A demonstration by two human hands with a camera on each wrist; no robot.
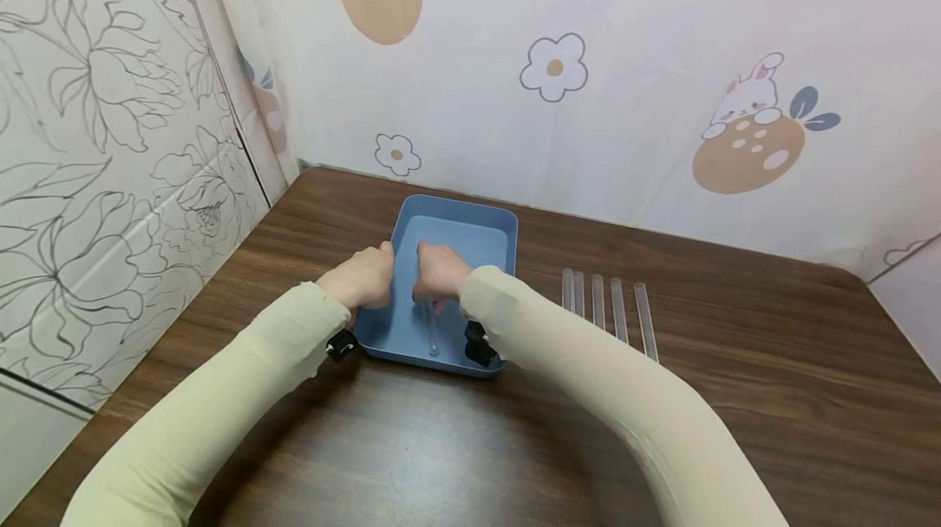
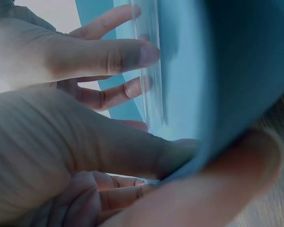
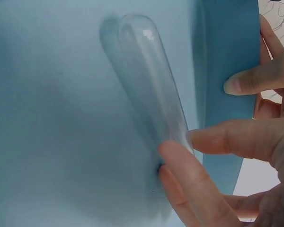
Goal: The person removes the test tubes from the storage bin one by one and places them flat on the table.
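Observation:
A blue rectangular tray [image 1: 470, 233] lies on the table. My left hand [image 1: 363, 275] grips its left wall, the thumb on the inner side and other fingers outside, as the left wrist view shows. Over the tray's middle, my right hand [image 1: 439, 272] pinches a clear test tube [image 1: 432, 335] between thumb and fingers. In the right wrist view the tube's rounded end [image 3: 139, 30] points away from the hand, low over the tray floor or touching it; I cannot tell which. The fingers partly cover the tube's other end.
Several more clear test tubes [image 1: 620, 310] lie side by side on the brown wooden table [image 1: 772, 363], right of the tray, partly behind my right sleeve. A patterned wall covering [image 1: 478, 127] rises behind the table, and a flower-drawn panel [image 1: 110, 143] stands at the left.

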